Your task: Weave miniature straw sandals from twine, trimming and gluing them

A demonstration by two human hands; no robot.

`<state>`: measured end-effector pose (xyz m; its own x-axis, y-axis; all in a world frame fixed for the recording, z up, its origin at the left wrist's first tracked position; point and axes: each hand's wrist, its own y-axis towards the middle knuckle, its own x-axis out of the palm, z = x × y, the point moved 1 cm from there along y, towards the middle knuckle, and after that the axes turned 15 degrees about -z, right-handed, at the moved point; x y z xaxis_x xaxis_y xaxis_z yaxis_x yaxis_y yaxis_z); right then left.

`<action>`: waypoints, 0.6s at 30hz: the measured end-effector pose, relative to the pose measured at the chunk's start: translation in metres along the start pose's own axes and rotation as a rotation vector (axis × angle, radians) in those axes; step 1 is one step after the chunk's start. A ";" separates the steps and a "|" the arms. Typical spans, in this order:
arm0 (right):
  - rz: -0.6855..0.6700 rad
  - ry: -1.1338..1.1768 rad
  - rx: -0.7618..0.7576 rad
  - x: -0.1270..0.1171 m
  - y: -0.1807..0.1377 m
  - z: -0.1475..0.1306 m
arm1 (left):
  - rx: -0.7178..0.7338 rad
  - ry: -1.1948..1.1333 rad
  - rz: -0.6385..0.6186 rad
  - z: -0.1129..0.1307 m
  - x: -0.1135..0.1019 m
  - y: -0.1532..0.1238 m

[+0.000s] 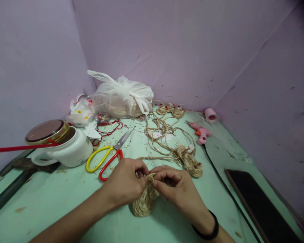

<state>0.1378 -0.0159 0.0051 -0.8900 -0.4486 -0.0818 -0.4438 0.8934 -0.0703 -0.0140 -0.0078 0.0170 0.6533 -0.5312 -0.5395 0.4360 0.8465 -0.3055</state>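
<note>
A small braided straw piece (143, 204), rounded at its lower end, stands between my hands near the front of the table. My left hand (128, 180) pinches its upper end, fingers curled. From the other side, my right hand (176, 185) grips the same end between thumb and fingers. The fingertips hide the exact spot they work on. Just beyond my right hand lies a similar straw piece (192, 163) with whitish and red bits on it. A thin straw braid (157, 157) runs to it from the left. Scissors (116, 148) with one yellow and one red handle lie beside my left hand.
Left are a white enamel mug (78, 148), a round lidded tin (47, 131) and a hammer (22, 170). A tied plastic bag (124, 94) stands behind. A pink glue gun (201, 132), its black cord (221, 179) and a phone (258, 206) lie right.
</note>
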 end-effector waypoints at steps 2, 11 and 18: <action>-0.024 -0.014 -0.029 0.003 -0.001 0.001 | 0.005 0.062 -0.066 0.002 -0.005 0.001; -0.018 0.090 0.131 0.008 0.003 0.006 | -0.083 -0.116 -0.188 -0.004 -0.006 0.011; 0.276 0.100 0.157 -0.002 0.008 0.007 | -0.150 0.352 0.283 -0.016 -0.044 0.002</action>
<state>0.1374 -0.0083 -0.0018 -0.9836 -0.1789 -0.0221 -0.1702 0.9623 -0.2121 -0.0516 0.0179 0.0272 0.4730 -0.2565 -0.8429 0.1601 0.9658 -0.2040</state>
